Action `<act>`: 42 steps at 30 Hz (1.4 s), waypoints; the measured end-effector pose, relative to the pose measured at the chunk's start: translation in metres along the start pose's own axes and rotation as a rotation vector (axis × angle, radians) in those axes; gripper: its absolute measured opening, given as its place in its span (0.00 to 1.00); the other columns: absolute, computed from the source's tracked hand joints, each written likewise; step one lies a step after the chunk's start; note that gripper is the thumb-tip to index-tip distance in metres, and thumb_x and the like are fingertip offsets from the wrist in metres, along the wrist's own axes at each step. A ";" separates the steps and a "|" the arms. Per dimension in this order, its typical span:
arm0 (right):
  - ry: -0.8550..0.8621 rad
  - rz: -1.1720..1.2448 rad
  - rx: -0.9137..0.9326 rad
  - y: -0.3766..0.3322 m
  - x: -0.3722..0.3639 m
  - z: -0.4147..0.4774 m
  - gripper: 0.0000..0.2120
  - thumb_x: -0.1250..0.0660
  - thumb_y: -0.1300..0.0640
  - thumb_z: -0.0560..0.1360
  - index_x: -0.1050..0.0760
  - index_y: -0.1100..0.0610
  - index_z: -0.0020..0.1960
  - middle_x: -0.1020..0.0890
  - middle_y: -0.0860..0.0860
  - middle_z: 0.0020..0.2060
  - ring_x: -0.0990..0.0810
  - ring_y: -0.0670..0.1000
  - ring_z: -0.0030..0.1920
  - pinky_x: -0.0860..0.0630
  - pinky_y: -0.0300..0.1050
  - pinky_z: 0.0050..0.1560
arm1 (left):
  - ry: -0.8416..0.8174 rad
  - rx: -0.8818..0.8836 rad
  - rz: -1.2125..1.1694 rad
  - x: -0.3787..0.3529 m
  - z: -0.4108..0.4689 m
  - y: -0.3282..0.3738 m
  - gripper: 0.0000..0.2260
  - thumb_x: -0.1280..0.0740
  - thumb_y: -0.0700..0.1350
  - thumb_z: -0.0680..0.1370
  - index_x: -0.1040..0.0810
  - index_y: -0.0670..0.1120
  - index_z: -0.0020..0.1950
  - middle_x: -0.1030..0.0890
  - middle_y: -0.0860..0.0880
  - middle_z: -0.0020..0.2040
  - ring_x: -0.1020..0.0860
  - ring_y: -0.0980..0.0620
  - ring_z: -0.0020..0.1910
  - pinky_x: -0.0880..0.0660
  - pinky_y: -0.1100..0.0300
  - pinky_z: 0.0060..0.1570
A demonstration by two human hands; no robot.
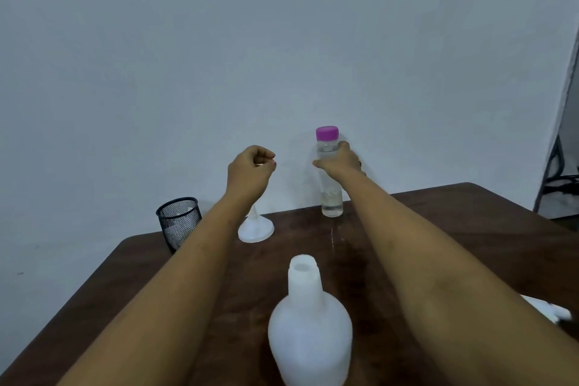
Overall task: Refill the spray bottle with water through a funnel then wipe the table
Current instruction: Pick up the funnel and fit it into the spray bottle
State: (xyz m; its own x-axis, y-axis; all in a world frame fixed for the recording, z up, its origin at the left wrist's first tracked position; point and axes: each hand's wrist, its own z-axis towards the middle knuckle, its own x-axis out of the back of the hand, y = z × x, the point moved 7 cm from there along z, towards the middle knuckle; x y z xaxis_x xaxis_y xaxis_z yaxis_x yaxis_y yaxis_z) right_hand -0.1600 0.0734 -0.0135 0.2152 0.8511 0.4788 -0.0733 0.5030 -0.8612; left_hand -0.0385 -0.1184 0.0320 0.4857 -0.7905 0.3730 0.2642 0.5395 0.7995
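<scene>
uncapped spray bottle [309,329] near; right hand [340,160] grips water bottle [329,185].

Dim, flat light — soft, edges warped

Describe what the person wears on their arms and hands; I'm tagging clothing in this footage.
Both forearms are bare with no sleeves in view. The right hand seems to carry a small ring on one finger. The left hand shows no gloves, watch or bands.
</scene>
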 end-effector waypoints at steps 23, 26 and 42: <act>0.055 0.003 0.156 -0.006 0.119 -0.174 0.23 0.22 0.57 0.66 0.27 0.55 0.57 0.22 0.50 0.49 0.23 0.51 0.47 0.27 0.43 0.48 | -0.047 0.269 -0.264 0.060 -0.137 -0.024 0.06 0.34 0.39 0.76 0.23 0.50 0.43 0.20 0.50 0.46 0.22 0.55 0.40 0.29 0.61 0.38; 0.041 -0.020 0.137 -0.002 0.127 -0.196 0.24 0.22 0.57 0.66 0.27 0.56 0.58 0.24 0.51 0.49 0.24 0.51 0.47 0.27 0.44 0.48 | -0.058 0.277 -0.282 0.063 -0.160 -0.016 0.06 0.34 0.39 0.76 0.23 0.50 0.43 0.20 0.50 0.45 0.22 0.56 0.39 0.29 0.61 0.38; -0.047 0.182 -0.115 0.009 0.124 -0.226 0.41 0.22 0.61 0.65 0.41 0.62 0.71 0.28 0.61 0.65 0.26 0.61 0.62 0.26 0.57 0.61 | 0.002 0.292 -0.297 0.111 -0.185 -0.016 0.05 0.34 0.38 0.77 0.23 0.47 0.43 0.21 0.49 0.45 0.24 0.54 0.37 0.30 0.63 0.35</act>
State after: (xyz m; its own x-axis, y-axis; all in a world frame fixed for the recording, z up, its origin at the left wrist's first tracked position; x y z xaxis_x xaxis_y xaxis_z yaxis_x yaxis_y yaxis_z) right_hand 0.0861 0.1497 0.0001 0.1630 0.9337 0.3188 0.0050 0.3224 -0.9466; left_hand 0.1657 -0.1612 -0.0262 0.4254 -0.8988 0.1055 0.1458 0.1831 0.9722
